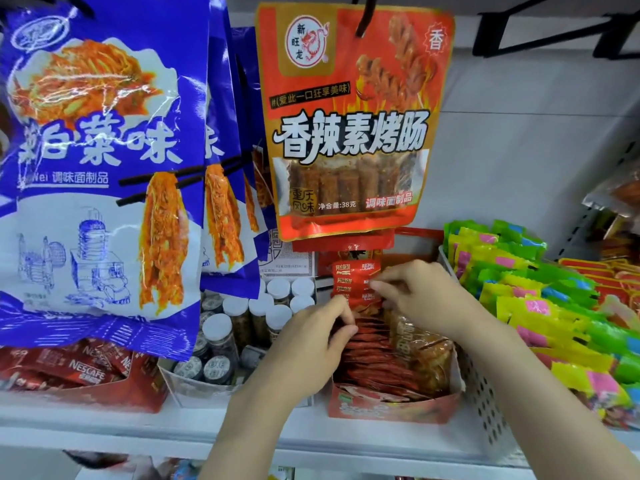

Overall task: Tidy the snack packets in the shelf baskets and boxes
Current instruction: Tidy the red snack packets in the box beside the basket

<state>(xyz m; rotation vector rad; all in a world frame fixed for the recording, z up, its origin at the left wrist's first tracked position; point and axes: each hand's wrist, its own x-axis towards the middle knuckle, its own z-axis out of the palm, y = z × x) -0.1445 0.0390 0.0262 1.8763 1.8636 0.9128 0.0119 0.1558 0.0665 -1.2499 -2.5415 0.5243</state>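
Observation:
A red cardboard display box (391,408) stands on the shelf in the middle, packed with a row of small red snack packets (374,362) on their edges. My left hand (311,344) rests on the left end of that row, fingers curled over the packet tops. My right hand (422,296) pinches the upper edge of several red packets (353,282) that stand upright at the back of the box. Clear packets with orange-brown snacks (426,355) fill the right side of the box.
Big blue bags (100,161) and a red sausage bag (353,126) hang from hooks above. Left of the box sit white-capped jars (239,327) and a Nescafe sachet box (79,372). On the right, a white perforated basket (485,403) holds green, yellow and pink packets (540,306).

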